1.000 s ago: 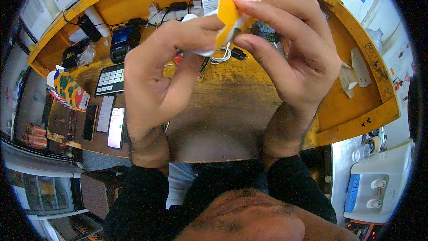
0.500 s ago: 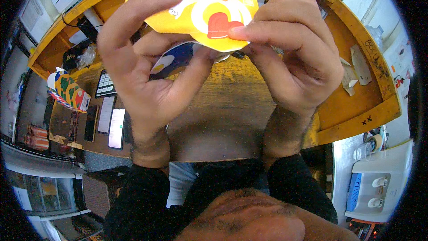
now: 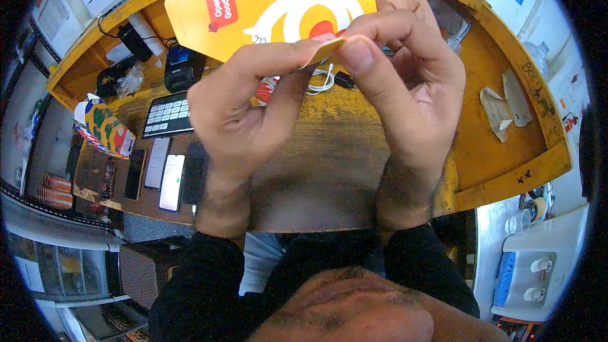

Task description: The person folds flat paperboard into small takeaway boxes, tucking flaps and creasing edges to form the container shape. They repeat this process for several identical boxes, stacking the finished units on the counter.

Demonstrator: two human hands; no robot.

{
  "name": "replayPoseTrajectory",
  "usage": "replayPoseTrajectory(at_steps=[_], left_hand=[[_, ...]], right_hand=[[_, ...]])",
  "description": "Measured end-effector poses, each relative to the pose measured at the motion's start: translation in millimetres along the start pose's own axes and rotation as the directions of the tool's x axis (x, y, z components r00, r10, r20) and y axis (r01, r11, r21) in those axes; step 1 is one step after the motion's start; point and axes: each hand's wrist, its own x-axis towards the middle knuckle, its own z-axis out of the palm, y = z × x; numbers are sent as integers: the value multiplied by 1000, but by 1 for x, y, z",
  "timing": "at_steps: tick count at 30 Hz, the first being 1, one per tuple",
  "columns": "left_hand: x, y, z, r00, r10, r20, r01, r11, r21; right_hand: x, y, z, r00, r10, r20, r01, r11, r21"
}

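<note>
Over my feed, I have the left hand point(image 3: 237, 104) and right hand point(image 3: 418, 82) each pinching the near edge of the yellow card point(image 3: 269, 9); left of the card lies a tablet point(image 3: 168, 114).

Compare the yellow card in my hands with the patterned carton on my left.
The yellow card is pinched in your left hand and right hand; the patterned carton sits untouched on the desk. The card's visible face is mostly yellow; the carton mixes green, orange and red. The card looks larger in view than the carton. Both carry colourful print.
</note>
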Motion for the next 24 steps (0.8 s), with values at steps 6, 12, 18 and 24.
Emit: replayPoseTrajectory(at_steps=[6,12,18,24], left_hand=[[-1,5,7,982,-181,-51,144,897,-418],[18,8,-27,784,-603,-145,368,641,-674],[15,19,-24,826,-556,92,552,764,-334],[15,14,-14,802,-595,50,557,715,-423]], right_hand=[[3,22,-16,981,-192,16,192,977,-89],[3,21,-4,986,-156,58,163,976,-141],[-6,13,12,1000,-9,1,9,1000,-28],[-1,32,7,968,-252,9,252,968,-5]])
